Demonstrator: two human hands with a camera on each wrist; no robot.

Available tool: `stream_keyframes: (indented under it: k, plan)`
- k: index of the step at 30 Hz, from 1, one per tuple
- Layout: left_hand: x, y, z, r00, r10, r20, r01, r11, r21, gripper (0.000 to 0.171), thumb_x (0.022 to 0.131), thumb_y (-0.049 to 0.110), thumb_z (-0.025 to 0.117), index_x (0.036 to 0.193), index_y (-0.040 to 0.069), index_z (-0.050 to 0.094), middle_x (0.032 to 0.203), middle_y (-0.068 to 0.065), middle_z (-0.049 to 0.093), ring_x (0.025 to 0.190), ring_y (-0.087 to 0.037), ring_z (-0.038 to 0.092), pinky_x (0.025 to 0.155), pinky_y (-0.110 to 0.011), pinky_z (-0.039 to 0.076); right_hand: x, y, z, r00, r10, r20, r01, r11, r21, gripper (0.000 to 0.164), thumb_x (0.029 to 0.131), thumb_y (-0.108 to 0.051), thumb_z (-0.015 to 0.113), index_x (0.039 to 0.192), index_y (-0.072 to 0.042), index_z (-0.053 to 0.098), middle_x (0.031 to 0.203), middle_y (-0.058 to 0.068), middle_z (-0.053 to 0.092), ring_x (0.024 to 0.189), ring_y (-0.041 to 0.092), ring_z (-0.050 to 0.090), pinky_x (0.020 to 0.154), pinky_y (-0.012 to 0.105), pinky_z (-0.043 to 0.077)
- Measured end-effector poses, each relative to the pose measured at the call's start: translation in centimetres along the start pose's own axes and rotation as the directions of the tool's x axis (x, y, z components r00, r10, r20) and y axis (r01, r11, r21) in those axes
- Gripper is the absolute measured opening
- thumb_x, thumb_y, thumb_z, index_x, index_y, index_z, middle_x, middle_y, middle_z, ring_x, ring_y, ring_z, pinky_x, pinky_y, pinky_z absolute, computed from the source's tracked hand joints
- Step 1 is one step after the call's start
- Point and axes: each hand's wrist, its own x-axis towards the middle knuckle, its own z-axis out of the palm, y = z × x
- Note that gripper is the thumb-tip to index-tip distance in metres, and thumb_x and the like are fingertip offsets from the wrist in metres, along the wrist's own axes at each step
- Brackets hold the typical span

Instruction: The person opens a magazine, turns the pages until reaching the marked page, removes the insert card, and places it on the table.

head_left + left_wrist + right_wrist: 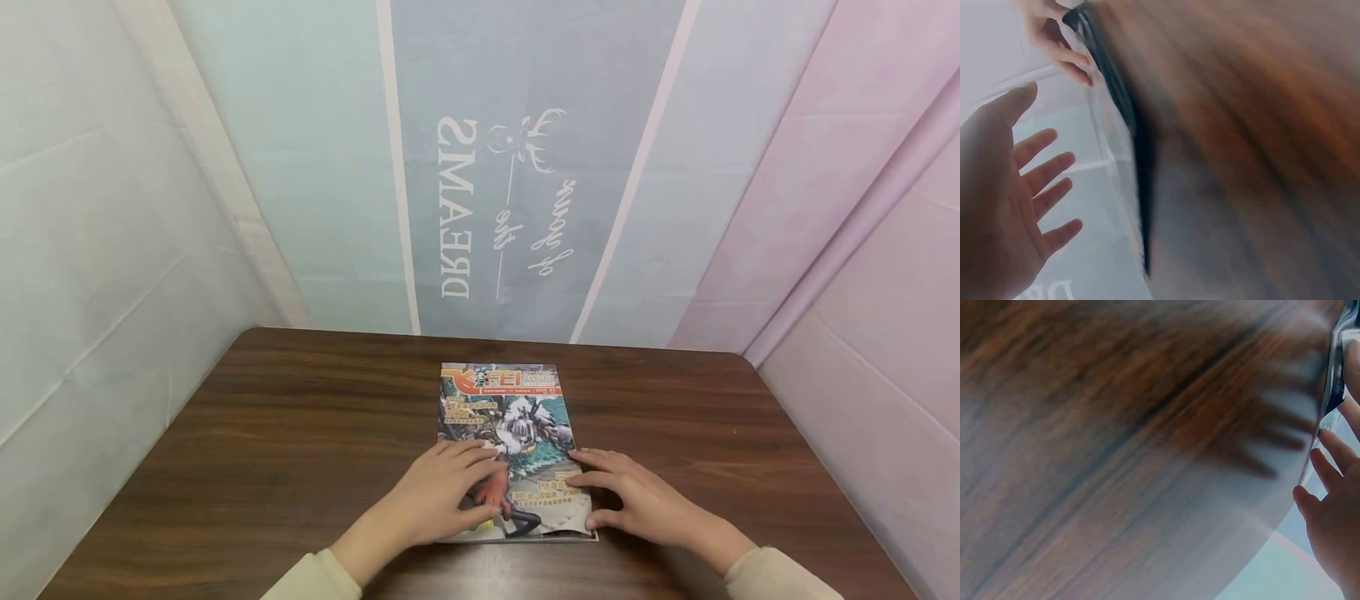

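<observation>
A magazine with a colourful illustrated cover lies flat on the dark wooden table. My left hand rests over its lower left part, fingers spread and relaxed on the cover. At the lower right edge is my right hand, its fingertips touching the side and its thumb by the bottom corner. In the left wrist view, the left hand shows its palm with the fingers apart, next to the magazine's thin edge. Seen from the right wrist, the fingers of the right hand reach to the magazine's edge, partly cut off by the frame.
The brown table extends on both sides of the magazine. Behind it hangs a pale striped curtain with mirrored white lettering. White cloth encloses the left side and pinkish cloth the right.
</observation>
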Motion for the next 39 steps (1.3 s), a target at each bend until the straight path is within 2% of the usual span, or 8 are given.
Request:
stream_keyframes:
  k: [7, 13, 15, 22, 30, 34, 39]
  plan:
    - [2.3, 2.0, -0.4, 0.995, 0.102, 0.003, -0.101, 0.993, -0.056, 0.040, 0.098, 0.047, 0.059, 0.130, 0.023, 0.065, 0.128, 0.010, 0.063, 0.122, -0.010, 0.056, 0.109, -0.039, 0.041, 0.4, -0.4, -0.8, 0.998, 0.054, 0.014, -0.055, 0.997, 0.059, 0.045, 0.093, -0.052, 0.059, 0.129, -0.026, 0.066, 0.143, 0.005, 0.053, 0.131, 0.035, 0.047, 0.098, 0.060, 0.044]
    - [3.8, 3.5, -0.7, 0.993, 0.122, 0.002, -0.121, 0.990, -0.070, 0.041, 0.097, 0.046, 0.061, 0.133, 0.026, 0.062, 0.127, 0.011, 0.063, 0.118, -0.010, 0.058, 0.104, -0.039, 0.046, 1.0, -0.6, -1.3, 0.994, 0.101, -0.031, -0.097, 0.990, 0.103, 0.040, 0.095, -0.047, 0.061, 0.128, -0.025, 0.067, 0.142, 0.005, 0.054, 0.131, 0.030, 0.048, 0.100, 0.058, 0.045]
    - [4.3, 4.0, -0.7, 0.992, 0.126, -0.016, -0.127, 0.990, -0.067, 0.041, 0.097, 0.045, 0.061, 0.133, 0.026, 0.062, 0.127, 0.011, 0.063, 0.117, -0.010, 0.059, 0.102, -0.039, 0.047, 1.3, -0.7, -1.5, 0.993, 0.104, -0.048, -0.098, 0.989, 0.108, 0.037, 0.096, -0.045, 0.061, 0.127, -0.025, 0.067, 0.142, 0.005, 0.054, 0.131, 0.030, 0.048, 0.099, 0.059, 0.045]
    - [5.4, 4.9, -0.7, 0.978, 0.156, -0.140, -0.160, 0.987, -0.015, 0.032, 0.098, 0.037, 0.062, 0.126, 0.022, 0.066, 0.121, 0.010, 0.067, 0.110, -0.007, 0.062, 0.099, -0.030, 0.049, 1.9, -1.3, -2.0, 0.989, 0.106, -0.101, -0.095, 0.989, 0.114, 0.029, 0.097, -0.038, 0.062, 0.123, -0.025, 0.068, 0.141, 0.006, 0.054, 0.131, 0.031, 0.048, 0.099, 0.060, 0.044]
    - [5.5, 5.0, -0.6, 0.977, 0.096, -0.192, -0.098, 0.995, 0.000, 0.028, 0.098, 0.028, 0.064, 0.125, 0.023, 0.068, 0.120, 0.010, 0.068, 0.108, -0.008, 0.064, 0.096, -0.029, 0.050, 1.9, -1.6, -2.4, 0.974, 0.140, -0.180, -0.112, 0.981, 0.157, 0.027, 0.098, -0.024, 0.064, 0.124, -0.021, 0.067, 0.138, 0.005, 0.056, 0.129, 0.028, 0.050, 0.099, 0.060, 0.043]
    - [4.9, 4.6, -0.9, 0.977, 0.026, -0.213, -0.039, 0.998, -0.054, 0.032, 0.097, 0.028, 0.064, 0.129, 0.021, 0.064, 0.123, 0.007, 0.067, 0.112, -0.011, 0.063, 0.098, -0.033, 0.050, 1.7, -1.7, -2.5, 0.961, 0.164, -0.224, -0.124, 0.975, 0.183, 0.029, 0.098, -0.018, 0.064, 0.127, -0.019, 0.065, 0.138, -0.001, 0.056, 0.129, 0.026, 0.050, 0.100, 0.059, 0.043]
    - [3.8, 3.7, -1.6, 0.972, -0.073, -0.225, 0.049, 0.993, -0.109, 0.042, 0.097, 0.026, 0.066, 0.136, 0.017, 0.058, 0.130, 0.001, 0.064, 0.117, -0.016, 0.062, 0.100, -0.037, 0.049, 1.3, -2.0, -2.4, 0.953, 0.200, -0.228, -0.155, 0.967, 0.201, 0.029, 0.096, -0.018, 0.066, 0.125, -0.020, 0.066, 0.135, -0.003, 0.058, 0.126, 0.025, 0.053, 0.100, 0.056, 0.045]
